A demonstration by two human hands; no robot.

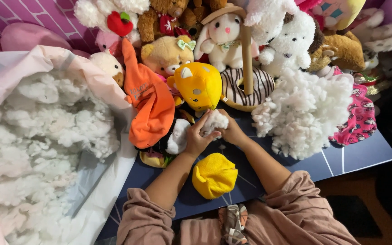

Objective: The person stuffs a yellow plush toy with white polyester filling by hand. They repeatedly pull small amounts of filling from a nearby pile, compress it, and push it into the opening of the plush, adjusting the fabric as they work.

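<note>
Both hands are meeting at the middle of the dark blue table top (364, 156), just below a yellow plush toy body with a grey patch and a white ear (199, 85). The left hand (196, 136) is curling its fingers up around a small clump of white fluffy stuffing (215, 121), and the right hand (232, 131) is closing on the same clump from the other side — the two are pinching it between them, right at the lower edge of the yellow toy, which is lying tilted against the row of toys behind it.

A second yellow plush piece, rounded and soft (214, 175), is lying on the table between the forearms, nearer the person's body and apart from both hands. An orange fabric toy skin (150, 106) is draping flat just beside the left hand, partly over a small white plush part (178, 136).

To the right, a large heap of white stuffing (305, 111) is sitting on the table, touching a pink patterned cloth (361, 115). To the left, a wide pale plastic bag (51, 56) is lying open, full of loose white filling (37, 149). A crowd of finished plush animals — a white rabbit in a tan hat (225, 38) among them — is lining the back edge.
</note>
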